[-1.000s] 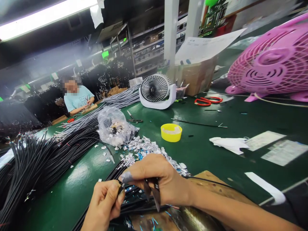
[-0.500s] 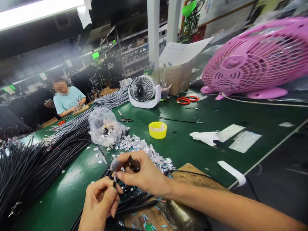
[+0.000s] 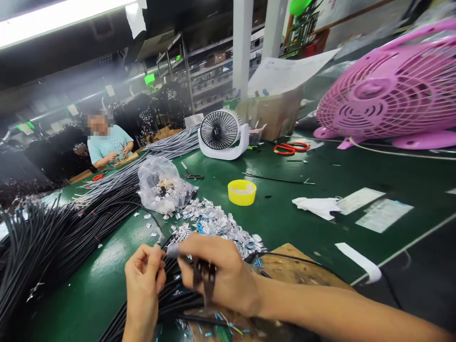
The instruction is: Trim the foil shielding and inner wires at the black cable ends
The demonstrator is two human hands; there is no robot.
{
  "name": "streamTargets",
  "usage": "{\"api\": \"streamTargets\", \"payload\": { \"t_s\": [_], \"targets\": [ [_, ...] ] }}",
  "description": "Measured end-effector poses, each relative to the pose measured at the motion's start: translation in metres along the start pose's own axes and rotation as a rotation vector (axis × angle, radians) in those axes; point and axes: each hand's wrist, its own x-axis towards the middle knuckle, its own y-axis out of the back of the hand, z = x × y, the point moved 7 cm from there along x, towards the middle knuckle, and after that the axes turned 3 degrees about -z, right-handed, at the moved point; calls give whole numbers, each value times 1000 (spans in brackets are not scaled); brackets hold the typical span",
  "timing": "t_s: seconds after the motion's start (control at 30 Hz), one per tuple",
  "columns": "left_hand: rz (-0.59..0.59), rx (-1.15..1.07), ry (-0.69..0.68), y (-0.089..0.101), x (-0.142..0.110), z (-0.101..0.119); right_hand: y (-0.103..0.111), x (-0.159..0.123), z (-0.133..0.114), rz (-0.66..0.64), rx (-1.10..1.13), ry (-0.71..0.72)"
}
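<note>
My left hand [image 3: 144,280] is closed in a pinch. The black cable seen in it half a second earlier is now mostly hidden by the fingers. Close against those fingertips is the thumb of my right hand [image 3: 224,270], which has grey tape around its tip. A dark two-armed hand tool [image 3: 204,280] with rivets is gripped in the right palm, blurred, its exact kind unclear. Below both hands lie several black cables [image 3: 185,301] over a worn brown board [image 3: 285,266]. Just beyond is a heap of silver foil scraps [image 3: 221,225].
A plastic bag of scraps [image 3: 164,185] and a yellow tape ring [image 3: 242,193] stand beyond the heap. Black cable bundles [image 3: 71,237] fill the left. A white fan [image 3: 223,135], red-handled scissors [image 3: 292,148] and a pink fan [image 3: 384,95] are farther back. A co-worker [image 3: 109,142] sits across.
My left hand has turned more upright, and the cable end between its fingers has gone from sight. My right hand has opened its pinch, then closed in again; the tool has swung downward.
</note>
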Motion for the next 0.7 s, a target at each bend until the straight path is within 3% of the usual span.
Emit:
{"api": "streamTargets", "payload": {
  "t_s": [0.07,0.13,0.23,0.5,0.57,0.7],
  "targets": [
    [-30,9,1,-2,-1,3,6,6,14,14,-39,-168],
    [-53,19,5,-5,-4,6,3,11,22,-80,-34,-266],
    [-97,37,31,-10,-6,9,-5,13,26,-205,-47,-272],
    [-277,80,139,-16,-6,-7,-8,8,19,-226,-58,-146],
    [-287,84,132,-16,-6,-11,-7,7,21,-195,-43,-178],
    [-255,82,63,-18,-8,-9,-12,6,35,-189,65,-401]
  ]
}}
